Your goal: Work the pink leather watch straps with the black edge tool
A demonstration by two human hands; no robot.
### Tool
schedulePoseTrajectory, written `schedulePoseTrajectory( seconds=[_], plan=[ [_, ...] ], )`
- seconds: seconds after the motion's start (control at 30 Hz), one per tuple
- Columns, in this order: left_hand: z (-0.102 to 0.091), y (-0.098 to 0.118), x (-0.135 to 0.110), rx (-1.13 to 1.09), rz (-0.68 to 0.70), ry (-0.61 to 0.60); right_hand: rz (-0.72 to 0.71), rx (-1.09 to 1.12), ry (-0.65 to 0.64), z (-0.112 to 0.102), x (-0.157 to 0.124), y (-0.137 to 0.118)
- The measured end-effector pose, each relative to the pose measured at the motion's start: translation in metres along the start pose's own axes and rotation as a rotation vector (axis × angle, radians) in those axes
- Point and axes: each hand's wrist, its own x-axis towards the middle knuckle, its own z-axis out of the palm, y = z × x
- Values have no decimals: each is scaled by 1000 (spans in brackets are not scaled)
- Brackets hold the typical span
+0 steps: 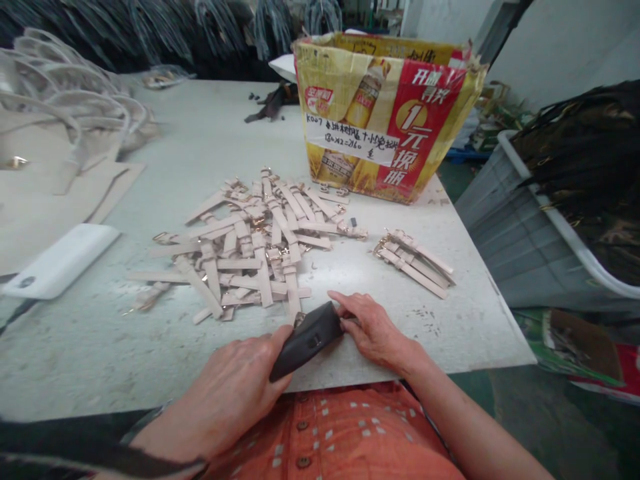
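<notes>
My left hand (233, 380) is closed round a black, smooth, hand-sized device (306, 343) with a small slot-like detail on its side, tilted up to the right near the table's front edge. At the device's right end, my right hand (373, 332) has its fingertips closed together; what they pinch is hidden. Just beyond both hands spreads a loose pile of beige buckle straps (250, 257) with gold-coloured buckles. One strap's buckle end lies right behind the device. A small separate bundle of straps (415, 263) lies to the right.
A yellow and red cardboard box (360, 133) stands behind the pile. Beige bag pieces with handles (65, 133) and a white power bank-like block (63, 260) lie left. To the right of the table (210, 120), a grey bin (530, 233) holds dark material.
</notes>
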Motion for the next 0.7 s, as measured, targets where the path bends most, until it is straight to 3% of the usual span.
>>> schedulePoseTrajectory(
  seconds=[0.2, 0.5, 0.7],
  plan=[
    [1, -25, -8, 21, -30, -4, -4, 67, 19, 2, -1, 1],
    [2, 4, 7, -1, 34, 2, 23, 67, 22, 2, 1, 2],
    [6, -10, 1, -57, 39, 35, 25, 76, 39, 2, 1, 2]
  ],
)
